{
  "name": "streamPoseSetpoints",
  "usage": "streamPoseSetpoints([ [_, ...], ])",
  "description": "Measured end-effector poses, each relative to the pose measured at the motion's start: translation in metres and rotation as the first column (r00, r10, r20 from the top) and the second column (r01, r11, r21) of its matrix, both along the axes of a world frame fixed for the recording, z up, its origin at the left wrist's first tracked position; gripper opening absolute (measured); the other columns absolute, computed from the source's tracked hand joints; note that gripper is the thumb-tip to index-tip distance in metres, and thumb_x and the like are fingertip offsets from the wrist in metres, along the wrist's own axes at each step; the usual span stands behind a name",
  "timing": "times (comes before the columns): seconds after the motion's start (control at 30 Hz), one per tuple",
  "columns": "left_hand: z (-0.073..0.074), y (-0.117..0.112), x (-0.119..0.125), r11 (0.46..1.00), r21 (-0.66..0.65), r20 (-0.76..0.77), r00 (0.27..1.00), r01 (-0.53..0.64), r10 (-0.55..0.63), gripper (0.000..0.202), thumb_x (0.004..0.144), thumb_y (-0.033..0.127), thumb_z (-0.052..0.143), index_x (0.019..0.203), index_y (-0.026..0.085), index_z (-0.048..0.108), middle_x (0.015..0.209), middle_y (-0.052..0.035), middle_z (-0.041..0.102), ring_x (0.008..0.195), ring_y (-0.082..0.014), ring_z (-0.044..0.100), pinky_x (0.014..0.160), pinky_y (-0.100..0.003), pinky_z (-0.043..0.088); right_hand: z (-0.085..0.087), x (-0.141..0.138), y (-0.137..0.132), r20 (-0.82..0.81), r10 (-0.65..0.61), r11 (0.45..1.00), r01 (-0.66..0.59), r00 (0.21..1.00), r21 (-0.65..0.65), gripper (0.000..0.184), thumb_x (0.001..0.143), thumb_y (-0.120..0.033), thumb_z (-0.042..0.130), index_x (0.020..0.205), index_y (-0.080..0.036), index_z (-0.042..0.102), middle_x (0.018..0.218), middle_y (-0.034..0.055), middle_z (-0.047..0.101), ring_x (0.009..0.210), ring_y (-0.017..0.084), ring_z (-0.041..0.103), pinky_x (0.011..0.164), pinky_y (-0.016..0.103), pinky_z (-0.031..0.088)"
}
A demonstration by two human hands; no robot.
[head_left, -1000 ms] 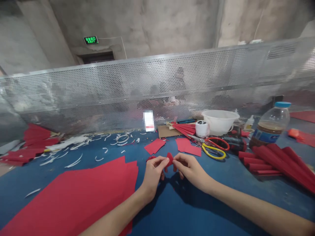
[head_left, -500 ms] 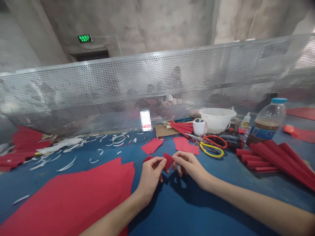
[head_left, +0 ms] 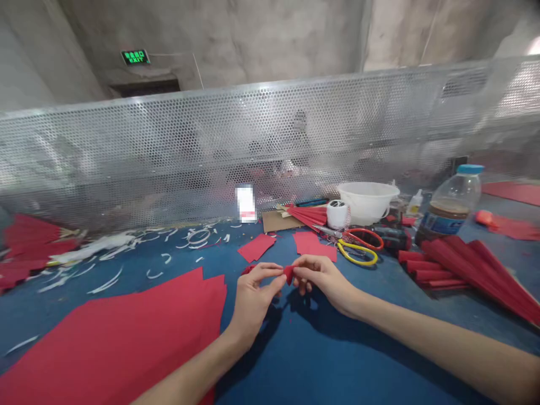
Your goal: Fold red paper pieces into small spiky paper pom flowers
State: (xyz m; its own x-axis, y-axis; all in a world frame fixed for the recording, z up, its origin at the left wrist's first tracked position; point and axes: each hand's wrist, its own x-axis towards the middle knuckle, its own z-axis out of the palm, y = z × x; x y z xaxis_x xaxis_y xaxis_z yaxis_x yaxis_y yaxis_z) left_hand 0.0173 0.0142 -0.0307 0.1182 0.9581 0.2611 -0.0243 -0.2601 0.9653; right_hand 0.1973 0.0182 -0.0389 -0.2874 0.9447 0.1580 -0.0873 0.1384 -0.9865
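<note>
My left hand (head_left: 253,295) and my right hand (head_left: 323,279) meet over the blue table (head_left: 329,360), both pinching a small folded piece of red paper (head_left: 288,273) between thumb and fingers. Only a small red tip of the piece shows between the fingertips. A stack of large red paper sheets (head_left: 109,343) lies just left of my left forearm. Two small red paper rectangles (head_left: 255,247) (head_left: 314,244) lie on the table just beyond my hands.
Scissors with red and yellow handles (head_left: 358,246) lie to the right of the rectangles, near a white bowl (head_left: 368,201), a tape roll (head_left: 337,214) and a bottle (head_left: 448,212). Folded red paper fans (head_left: 468,270) lie at right and far left (head_left: 25,247). White paper scraps (head_left: 126,261) litter the left. A perforated metal screen (head_left: 270,146) closes the back.
The red piece has been folded smaller between my fingertips, and both hands have drawn closer together. The view has shifted slightly down and right.
</note>
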Motion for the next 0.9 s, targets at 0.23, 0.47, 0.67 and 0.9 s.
streamPoseSetpoints([
  [0.23,0.0012,-0.0012,0.0000,0.997,-0.007,-0.029,0.996,0.080,-0.080,0.016,0.079,0.030,0.069,0.075,0.016,0.076,0.105,-0.0098,0.069,0.096,-0.0230,0.065,0.081,-0.030,0.053,0.0036,0.0013,-0.0024,-0.078,0.025,0.998,-0.030,0.997,-0.063,0.019,0.085,-0.033,0.064,0.091,-0.015,0.066,0.076,0.0027,0.069,0.063,0.015,0.065,0.060,0.024,0.042],
  [0.47,-0.0039,0.0015,0.0006,0.993,-0.027,-0.035,0.993,0.112,-0.113,0.012,0.073,0.023,0.075,0.084,0.017,0.074,0.099,-0.0061,0.072,0.089,-0.0195,0.068,0.081,-0.026,0.053,0.0023,0.0007,-0.0036,-0.035,0.074,0.997,-0.074,0.997,0.009,0.021,0.082,-0.024,0.066,0.101,-0.018,0.062,0.069,-0.0020,0.063,0.059,0.011,0.055,0.052,0.021,0.037],
  [0.67,-0.0031,0.0021,-0.0001,0.996,-0.086,-0.061,0.998,0.016,-0.022,0.014,0.070,0.024,0.078,0.080,0.015,0.073,0.080,-0.0033,0.073,0.076,-0.0170,0.067,0.074,-0.024,0.052,-0.0013,0.0009,-0.0007,-0.045,0.015,0.999,-0.016,0.999,-0.034,0.031,0.081,-0.027,0.069,0.109,-0.020,0.058,0.070,-0.0034,0.061,0.056,0.009,0.051,0.046,0.020,0.029],
  [0.9,-0.0055,0.0036,-0.0006,0.988,-0.146,0.078,0.996,0.050,-0.039,0.018,0.071,0.028,0.078,0.073,0.016,0.065,0.065,0.0028,0.064,0.058,-0.0111,0.059,0.058,-0.020,0.049,0.0024,-0.0014,-0.0014,0.071,0.005,0.998,-0.009,0.997,0.058,0.018,0.082,-0.031,0.069,0.090,-0.015,0.067,0.077,0.0024,0.067,0.063,0.011,0.054,0.052,0.021,0.038],
])
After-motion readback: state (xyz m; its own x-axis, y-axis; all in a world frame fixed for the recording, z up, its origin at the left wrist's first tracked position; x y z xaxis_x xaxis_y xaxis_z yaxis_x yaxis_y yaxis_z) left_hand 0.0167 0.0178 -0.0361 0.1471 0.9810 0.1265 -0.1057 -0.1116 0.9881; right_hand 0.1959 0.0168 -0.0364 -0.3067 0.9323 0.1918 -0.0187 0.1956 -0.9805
